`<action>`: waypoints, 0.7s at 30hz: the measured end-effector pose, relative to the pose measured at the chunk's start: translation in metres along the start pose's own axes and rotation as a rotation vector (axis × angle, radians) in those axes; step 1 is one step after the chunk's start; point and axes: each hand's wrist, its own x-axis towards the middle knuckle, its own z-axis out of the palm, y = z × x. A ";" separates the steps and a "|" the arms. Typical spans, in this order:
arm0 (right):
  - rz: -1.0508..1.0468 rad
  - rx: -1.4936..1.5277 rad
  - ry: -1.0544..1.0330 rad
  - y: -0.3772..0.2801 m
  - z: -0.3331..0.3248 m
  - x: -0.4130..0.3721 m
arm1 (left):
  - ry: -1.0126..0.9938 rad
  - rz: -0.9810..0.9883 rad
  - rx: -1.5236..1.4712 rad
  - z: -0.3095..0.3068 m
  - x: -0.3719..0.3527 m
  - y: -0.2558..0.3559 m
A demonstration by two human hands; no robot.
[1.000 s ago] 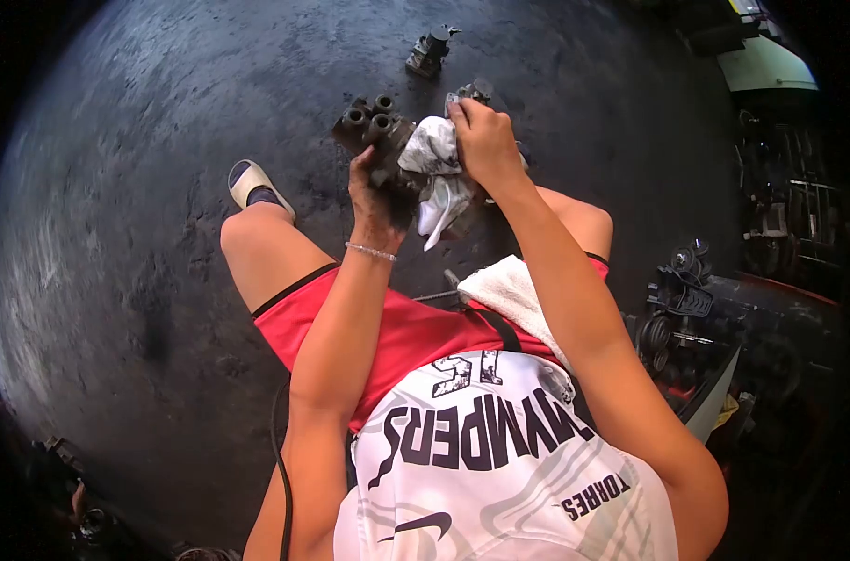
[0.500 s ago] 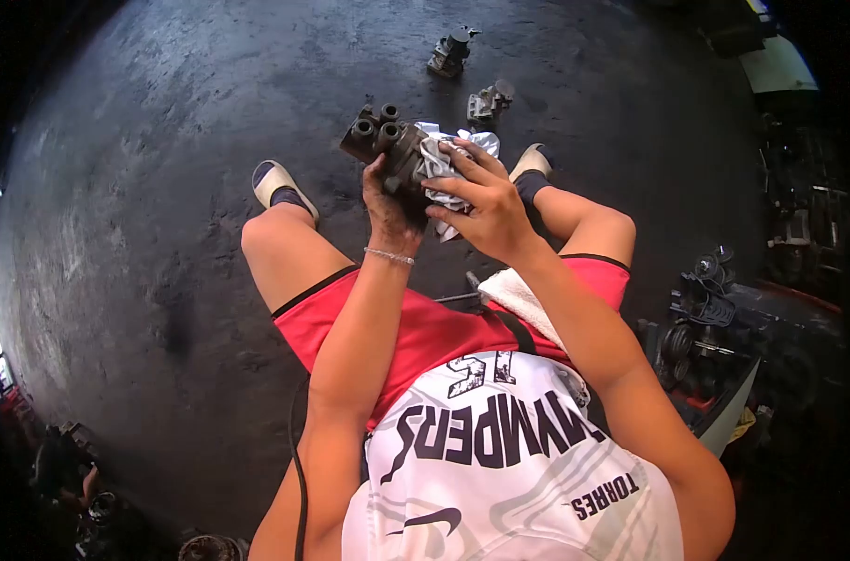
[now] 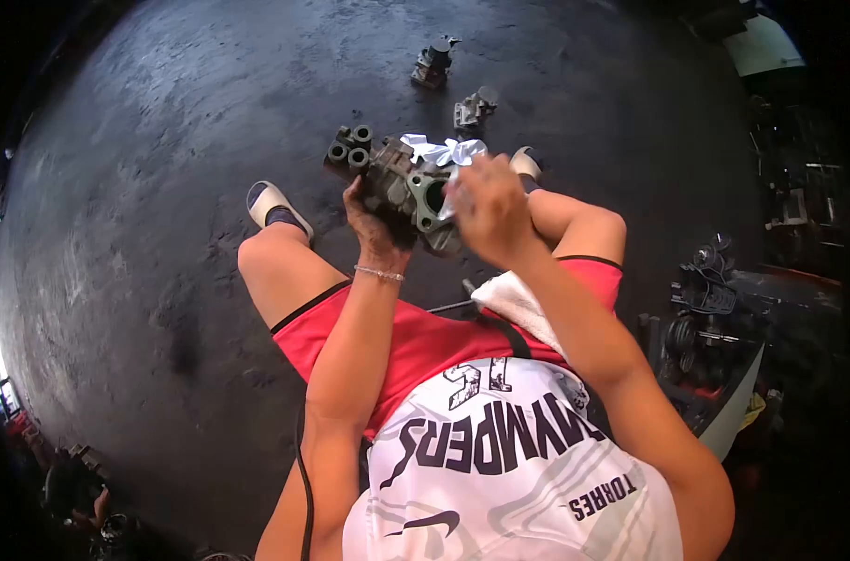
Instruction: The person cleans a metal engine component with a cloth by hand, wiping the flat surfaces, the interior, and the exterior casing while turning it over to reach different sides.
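Note:
In my left hand (image 3: 380, 229) I hold a grimy metal housing (image 3: 388, 178) over the floor in front of my knees, gripping it from below and the left. Several round ports rise at its left end, and a flat flange with a large round hole and bolt holes faces up at its right. My right hand (image 3: 490, 210), smeared by motion, is at the flange with its fingers around a white cloth (image 3: 444, 151). Part of the cloth drapes behind the housing; the rest is hidden by my fingers.
Two smaller metal parts, one dark (image 3: 432, 65) and one lighter (image 3: 474, 109), stand on the dark floor (image 3: 163, 206) ahead. A white towel (image 3: 518, 304) lies on my right thigh. Assorted machine parts (image 3: 701, 299) crowd the right side.
My right hand has moved right with the cloth, uncovering the flange and its hole. The housing has shifted slightly left and down.

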 end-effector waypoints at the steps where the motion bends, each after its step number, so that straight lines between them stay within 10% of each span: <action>1: -0.053 -0.008 -0.054 -0.018 -0.009 0.001 | -0.003 0.014 -0.002 -0.002 0.002 -0.001; 6: -0.269 0.234 -0.253 -0.007 -0.024 -0.005 | -0.025 -0.004 0.031 -0.003 -0.002 0.004; 9: -0.052 0.414 -0.056 -0.011 -0.036 0.019 | 0.044 -0.020 0.060 0.009 -0.002 0.001; 16: -0.089 -0.005 -0.150 -0.039 -0.019 0.024 | 0.033 -0.009 0.097 0.000 -0.013 0.004; 21: 0.020 0.502 -0.135 -0.027 -0.039 0.038 | 0.047 -0.162 0.148 0.009 -0.021 -0.001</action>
